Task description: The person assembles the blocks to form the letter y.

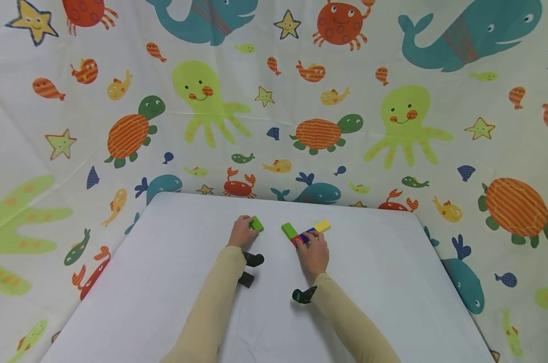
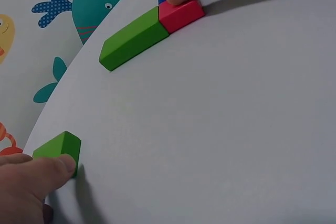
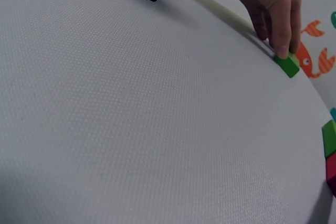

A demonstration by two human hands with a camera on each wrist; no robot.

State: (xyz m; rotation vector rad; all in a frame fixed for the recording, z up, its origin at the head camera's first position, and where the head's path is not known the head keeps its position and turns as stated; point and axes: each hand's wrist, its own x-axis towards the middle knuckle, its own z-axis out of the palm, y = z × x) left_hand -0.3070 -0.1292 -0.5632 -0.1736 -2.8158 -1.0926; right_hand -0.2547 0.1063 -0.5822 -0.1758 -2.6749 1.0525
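My left hand [image 1: 243,232] pinches a small green block [image 1: 257,224] at the table's far part; in the left wrist view its thumb lies against the block's near end. Further right, a longer green block [image 2: 134,38] meets a red block [image 2: 181,14] end to end. A blue block [image 1: 302,235] runs from the red one toward a yellow block [image 1: 322,225], so the row bends into a V. Around the red and blue blocks my right hand [image 1: 315,252] curls its thumb and fingers, partly covering both.
A dark block [image 1: 246,280] lies on the white table [image 1: 373,272] beside the left forearm. Dark devices are strapped at both wrists. Behind the table's far edge hangs a cloth [image 1: 274,146] printed with sea animals.
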